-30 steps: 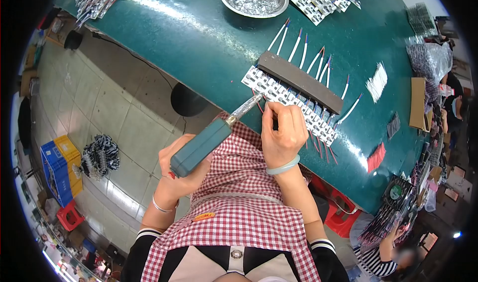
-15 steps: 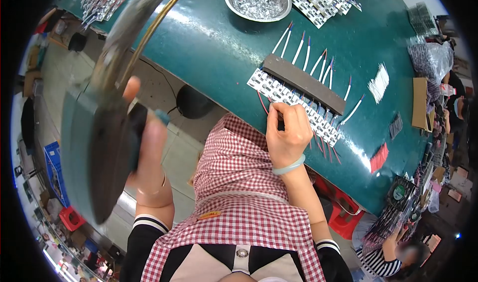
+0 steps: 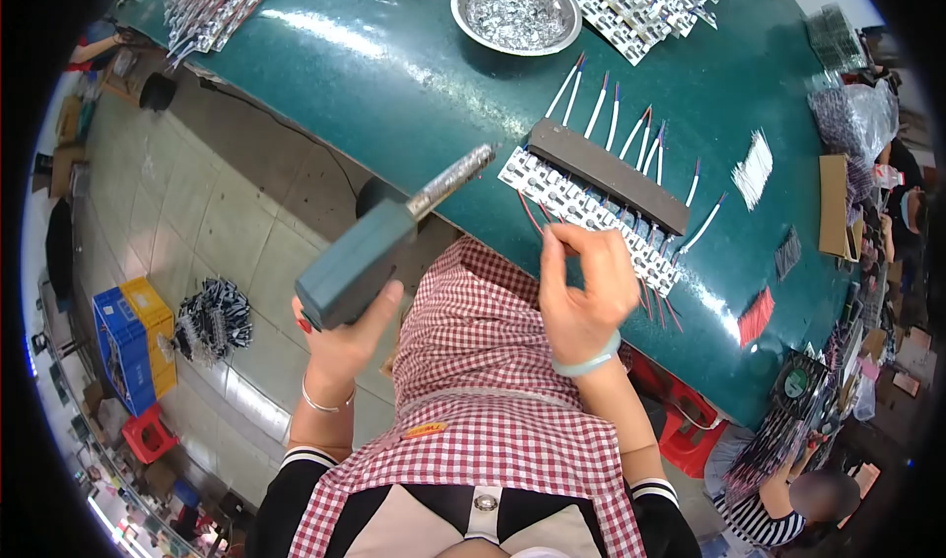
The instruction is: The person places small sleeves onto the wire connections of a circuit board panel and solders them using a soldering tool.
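Note:
My left hand (image 3: 347,349) is wrapped round the handle end of a soldering gun (image 3: 357,264) with a dark green body. Its metal tip (image 3: 455,178), silvery and crusted, points up and right, close to the left end of a strip of white circuit boards (image 3: 552,196). At the strip's near edge, my right hand (image 3: 596,292) pinches thumb and forefinger together at the end of a red wire (image 3: 530,211). A dark brown bar (image 3: 606,176) lies along the strip, with several white-sleeved wires (image 3: 596,105) sticking out beyond it.
A metal bowl (image 3: 461,28) of silvery scraps stands at the table's far side, beside more circuit boards (image 3: 631,26). Bundles of white wires (image 3: 753,170), dark wires (image 3: 787,253) and red wires (image 3: 757,317) lie on the right. A person in a striped sleeve (image 3: 759,521) sits at lower right.
My left hand has brought the soldering gun down and right, its tip now near the strip's left end. My right hand stays at the red wire, with the wrist turned slightly.

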`<state>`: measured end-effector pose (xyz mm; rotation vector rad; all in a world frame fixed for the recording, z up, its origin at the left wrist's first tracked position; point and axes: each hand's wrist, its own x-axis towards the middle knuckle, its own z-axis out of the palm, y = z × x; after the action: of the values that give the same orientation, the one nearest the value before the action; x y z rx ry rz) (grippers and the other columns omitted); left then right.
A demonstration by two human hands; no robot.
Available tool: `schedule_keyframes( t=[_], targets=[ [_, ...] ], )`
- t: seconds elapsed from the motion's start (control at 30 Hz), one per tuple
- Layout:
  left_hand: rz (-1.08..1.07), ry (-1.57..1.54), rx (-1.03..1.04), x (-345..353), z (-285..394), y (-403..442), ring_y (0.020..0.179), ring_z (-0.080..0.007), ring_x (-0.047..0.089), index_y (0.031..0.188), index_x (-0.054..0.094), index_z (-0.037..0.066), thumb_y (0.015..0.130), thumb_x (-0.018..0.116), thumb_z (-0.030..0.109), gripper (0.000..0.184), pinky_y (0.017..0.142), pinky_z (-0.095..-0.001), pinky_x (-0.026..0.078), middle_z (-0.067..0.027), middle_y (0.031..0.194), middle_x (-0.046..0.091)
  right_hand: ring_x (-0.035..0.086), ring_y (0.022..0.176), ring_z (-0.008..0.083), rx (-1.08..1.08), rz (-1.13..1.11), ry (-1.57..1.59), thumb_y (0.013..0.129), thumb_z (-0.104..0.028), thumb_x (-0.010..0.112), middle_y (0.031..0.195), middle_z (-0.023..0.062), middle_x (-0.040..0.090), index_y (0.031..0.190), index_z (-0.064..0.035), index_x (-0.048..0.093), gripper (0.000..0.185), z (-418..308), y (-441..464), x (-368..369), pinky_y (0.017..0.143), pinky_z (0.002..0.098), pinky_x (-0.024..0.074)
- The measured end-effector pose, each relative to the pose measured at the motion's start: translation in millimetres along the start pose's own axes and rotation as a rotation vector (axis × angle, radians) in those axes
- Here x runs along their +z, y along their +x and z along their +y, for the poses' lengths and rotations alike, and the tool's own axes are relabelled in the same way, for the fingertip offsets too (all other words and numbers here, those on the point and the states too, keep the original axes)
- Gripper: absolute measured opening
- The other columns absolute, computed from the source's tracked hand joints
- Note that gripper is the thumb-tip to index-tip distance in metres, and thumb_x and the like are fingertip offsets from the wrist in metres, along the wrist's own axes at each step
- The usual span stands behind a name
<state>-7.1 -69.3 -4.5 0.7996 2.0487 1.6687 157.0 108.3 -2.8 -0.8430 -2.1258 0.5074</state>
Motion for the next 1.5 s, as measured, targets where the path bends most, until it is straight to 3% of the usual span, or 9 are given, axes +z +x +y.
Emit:
schedule_keyframes(
  t=[0.07, 0.27, 0.67, 0.97, 1.5],
  targets=[
    [-0.002, 0.034, 0.000, -1.9, -0.9, -7.5, 0.075, -0.0164, 0.074, 0.100, 0.077, -0.003, 0.079, 0.083, 0.003, 0.023, 0.069, -0.0287, 0.056, -0.0122, 0.088, 0.079, 0.062, 0.070, 0.0279, -0.014, -0.010, 0.013, 0.081, 0.004, 0.079, 0.080, 0.0099, 0.062, 0.092, -0.0026, 0.069, 0.017, 4.2, 3.3, 16.9, 0.063, 0.0392, 0.0494],
    [-0.080, 0.044, 0.080, 1.4, -4.2, -12.1, 0.070, -0.0175, 0.069, 0.099, 0.074, -0.005, 0.078, 0.082, 0.000, 0.024, 0.065, -0.0289, 0.053, -0.0107, 0.086, 0.074, 0.061, 0.070, 0.0288, -0.034, -0.007, -0.046, 0.081, 0.002, 0.079, 0.078, 0.0099, 0.058, 0.089, -0.0039, 0.067, 0.016, 13.2, 3.4, 39.3, 0.063, 0.0406, 0.0482],
    [-0.156, 0.006, 0.073, 5.3, -6.7, -4.2, 0.073, -0.0187, 0.068, 0.098, 0.071, -0.006, 0.078, 0.080, -0.002, 0.022, 0.067, -0.0293, 0.052, -0.0110, 0.090, 0.072, 0.061, 0.071, 0.0286, -0.078, 0.000, -0.127, 0.082, 0.001, 0.079, 0.079, 0.0094, 0.058, 0.093, -0.0048, 0.068, 0.016, 16.0, 2.3, 43.4, 0.064, 0.0409, 0.0474],
    [-0.216, 0.099, 0.102, 5.6, -2.5, 1.0, 0.069, -0.0184, 0.066, 0.091, 0.070, -0.004, 0.078, 0.080, -0.002, 0.017, 0.064, -0.0286, 0.050, -0.0102, 0.082, 0.067, 0.061, 0.072, 0.0282, -0.082, -0.008, -0.106, 0.082, 0.001, 0.078, 0.079, 0.0093, 0.057, 0.095, -0.0042, 0.070, 0.017, 17.3, 2.4, 42.1, 0.065, 0.0404, 0.0478],
    [-0.140, 0.140, 0.195, 2.0, 4.5, -2.1, 0.067, -0.0204, 0.067, 0.095, 0.073, -0.005, 0.074, 0.078, -0.003, 0.022, 0.061, -0.0290, 0.051, -0.0125, 0.086, 0.070, 0.061, 0.073, 0.0287, -0.088, -0.004, -0.122, 0.085, -0.002, 0.078, 0.080, 0.0094, 0.057, 0.095, -0.0046, 0.069, 0.014, 18.8, 1.8, 43.6, 0.066, 0.0409, 0.0482]
  ],
)
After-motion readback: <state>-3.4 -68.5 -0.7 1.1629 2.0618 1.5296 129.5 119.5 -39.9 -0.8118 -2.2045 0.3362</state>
